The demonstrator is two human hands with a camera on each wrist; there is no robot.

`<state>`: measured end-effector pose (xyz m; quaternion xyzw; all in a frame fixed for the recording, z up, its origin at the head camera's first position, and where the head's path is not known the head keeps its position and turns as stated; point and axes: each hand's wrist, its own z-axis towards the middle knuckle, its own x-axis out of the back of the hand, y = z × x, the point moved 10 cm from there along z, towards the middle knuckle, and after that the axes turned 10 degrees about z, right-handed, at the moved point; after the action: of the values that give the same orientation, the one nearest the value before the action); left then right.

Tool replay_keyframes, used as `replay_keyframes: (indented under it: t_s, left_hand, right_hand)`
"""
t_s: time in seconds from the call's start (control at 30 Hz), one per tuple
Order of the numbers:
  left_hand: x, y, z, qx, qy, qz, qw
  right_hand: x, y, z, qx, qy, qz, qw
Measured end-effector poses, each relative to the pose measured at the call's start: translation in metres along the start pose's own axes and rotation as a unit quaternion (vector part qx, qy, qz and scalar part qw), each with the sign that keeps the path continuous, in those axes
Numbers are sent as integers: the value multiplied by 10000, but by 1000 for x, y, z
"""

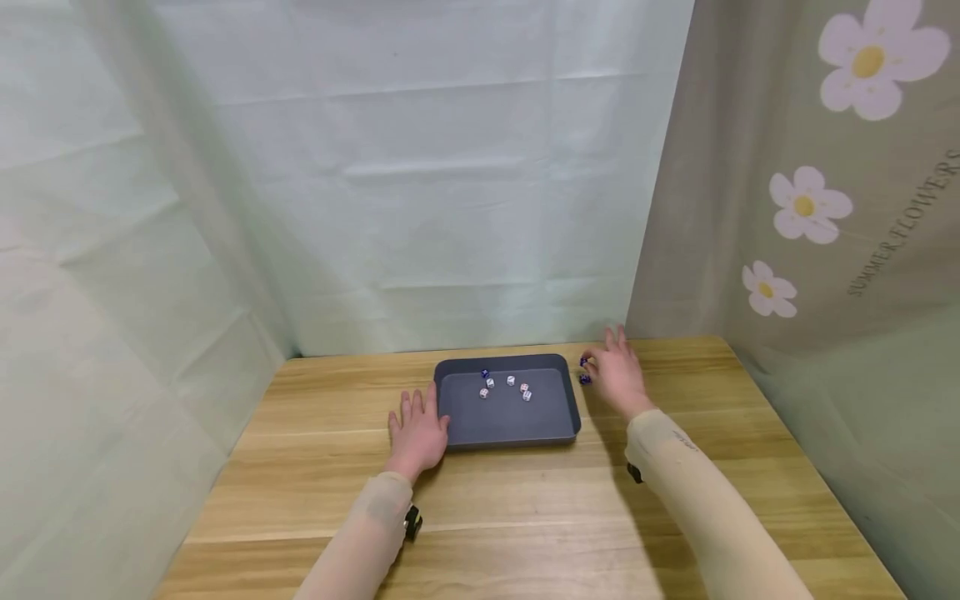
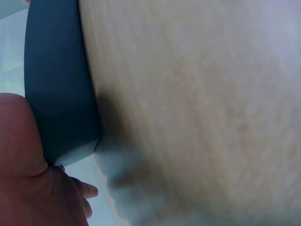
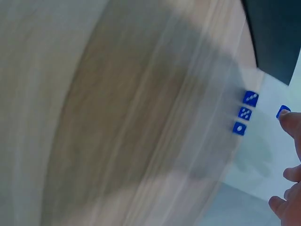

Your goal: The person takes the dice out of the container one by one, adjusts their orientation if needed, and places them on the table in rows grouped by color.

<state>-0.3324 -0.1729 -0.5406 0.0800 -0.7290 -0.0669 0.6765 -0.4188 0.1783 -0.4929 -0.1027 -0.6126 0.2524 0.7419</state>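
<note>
A dark grey rectangular tray (image 1: 510, 429) lies on the table, with several white dice (image 1: 511, 380) and one blue die (image 1: 485, 373) inside. My left hand (image 1: 418, 433) rests against the tray's left side, fingers spread; in the left wrist view its thumb (image 2: 19, 136) lies along the tray wall (image 2: 61, 84). Just beyond the tray's right side, my right hand (image 1: 619, 377) pinches a blue die (image 3: 283, 111) between thumb and finger. Below it on the table, three blue dice (image 3: 244, 113) sit in a short row, partly hidden by the hand in the head view.
The wooden table (image 1: 525, 533) ends at a pale cloth backdrop (image 1: 450, 208) close behind the tray. A brown curtain with flower prints (image 1: 802, 204) hangs along the right side, and pale cloth also covers the left.
</note>
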Motion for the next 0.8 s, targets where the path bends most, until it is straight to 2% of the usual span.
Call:
replay_keyframes:
  t_s: [0.43,0.8]
  left_hand:
    - [0,-1,1,-25,56,8,10000]
    - [2,-1,-1,-20,-4,-15,10000]
  right_hand:
    - [11,33,-15,-166,72,-99,9998]
    - [11,43,-19,-165,28,-173,9997]
